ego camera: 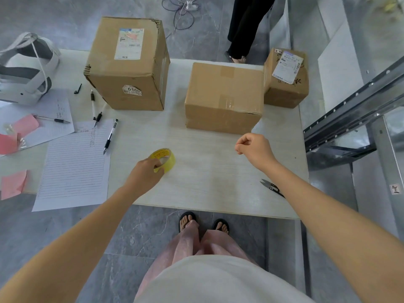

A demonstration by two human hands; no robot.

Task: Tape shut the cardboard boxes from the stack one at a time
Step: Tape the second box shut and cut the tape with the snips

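Three cardboard boxes stand on the white table: a tall box at the back left, a lower box with clear tape across its top at the middle, and a small labelled box at the back right. My left hand grips a yellow tape roll that rests on the table in front of the boxes. My right hand hovers just in front of the middle box with fingers curled, holding nothing that I can see.
Small black snips lie near the table's right edge. Lined paper, several pens, pink notes and a white headset occupy the left side. A person's legs stand beyond the table. A metal frame borders the right.
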